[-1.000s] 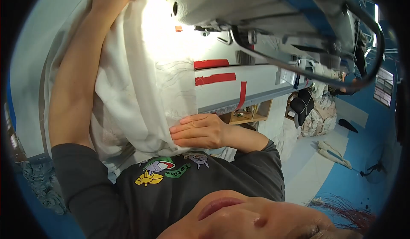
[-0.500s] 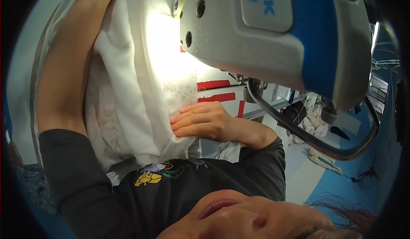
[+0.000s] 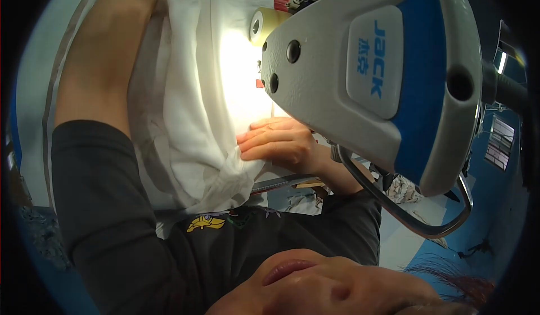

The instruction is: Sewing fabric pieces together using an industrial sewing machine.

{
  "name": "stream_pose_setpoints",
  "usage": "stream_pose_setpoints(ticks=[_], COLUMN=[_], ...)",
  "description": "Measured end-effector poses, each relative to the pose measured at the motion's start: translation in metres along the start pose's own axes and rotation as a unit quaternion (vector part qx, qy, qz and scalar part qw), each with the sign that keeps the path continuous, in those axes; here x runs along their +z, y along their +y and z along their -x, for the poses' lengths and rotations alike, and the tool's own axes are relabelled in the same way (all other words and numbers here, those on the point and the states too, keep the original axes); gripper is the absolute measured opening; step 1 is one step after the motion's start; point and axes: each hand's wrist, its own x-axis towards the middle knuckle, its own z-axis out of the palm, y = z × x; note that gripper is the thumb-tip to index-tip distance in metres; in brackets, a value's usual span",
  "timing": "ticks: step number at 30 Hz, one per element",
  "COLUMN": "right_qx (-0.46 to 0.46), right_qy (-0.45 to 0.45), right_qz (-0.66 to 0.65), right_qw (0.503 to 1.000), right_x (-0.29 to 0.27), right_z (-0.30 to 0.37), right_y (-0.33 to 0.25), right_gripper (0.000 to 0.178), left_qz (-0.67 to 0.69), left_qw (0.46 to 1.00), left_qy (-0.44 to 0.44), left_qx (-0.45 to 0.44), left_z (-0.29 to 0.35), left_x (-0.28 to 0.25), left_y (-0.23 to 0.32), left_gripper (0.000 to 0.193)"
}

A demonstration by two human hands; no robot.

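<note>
White cloth [image 3: 194, 112] lies in long soft folds over the table, beside the head of a white and blue sewing machine [image 3: 332, 62]. My right hand [image 3: 281, 142] closes on the cloth's near right part, its fingers together and the fabric bunched at their tips. The thumb is hidden. That hand is on the near side of the brightly lit spot beside the machine head, where glare washes out the detail. My left forearm [image 3: 104, 62] reaches far along the cloth's left side. The left hand lies beyond the top edge, out of sight.
A roll of yellowish tape [image 3: 263, 27] stands against the machine's far side. A bent metal bar [image 3: 394, 211] curves out below the machine head. Red strips [image 3: 282, 1] mark the table at the far end. Piled fabric [image 3: 402, 190] lies on the right.
My right hand has moved farther away, closer to the machine head, with the cloth's edge bunching at its fingertips. The view has shifted, so more of the machine and tape roll shows.
</note>
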Motion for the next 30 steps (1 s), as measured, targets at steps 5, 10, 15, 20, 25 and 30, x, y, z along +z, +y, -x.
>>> stream_pose_setpoints(ticks=[5, 10, 15, 20, 25, 30], right_qx=[0.026, 0.078, 0.025, 0.141, 0.197, 0.371], right_qy=[0.029, 0.102, 0.076, 0.153, 0.46, -0.128], right_qz=[-0.019, -0.059, 0.053, -0.008, -0.377, -0.558], right_qw=[0.999, 0.99, 0.995, 0.978, 0.78, 0.731], right_x=[0.012, 0.009, 0.005, 0.002, 0.056, 0.149], right_z=[-0.009, 0.011, -0.016, -0.008, 0.0, -0.058], right_y=[0.003, 0.006, 0.002, -0.01, -0.036, -0.137], right_gripper=[0.009, 0.012, 0.016, 0.021, 0.043, 0.062], left_qz=[-0.026, 0.052, -0.137, -0.268, -0.119, -0.089], left_qw=[0.998, 0.975, 0.968, 0.915, 0.985, 0.97], left_qy=[-0.047, -0.208, -0.194, -0.254, -0.109, -0.165], left_qx=[-0.018, 0.054, 0.083, -0.163, 0.053, 0.153], left_z=[0.009, 0.151, 0.354, 0.224, 0.128, 0.16], left_x=[-0.035, -0.188, -0.307, -0.296, -0.187, -0.246], left_y=[-0.019, 0.086, 0.058, -0.052, -0.09, -0.048], left_gripper=[0.028, 0.055, 0.054, 0.038, 0.032, 0.041])
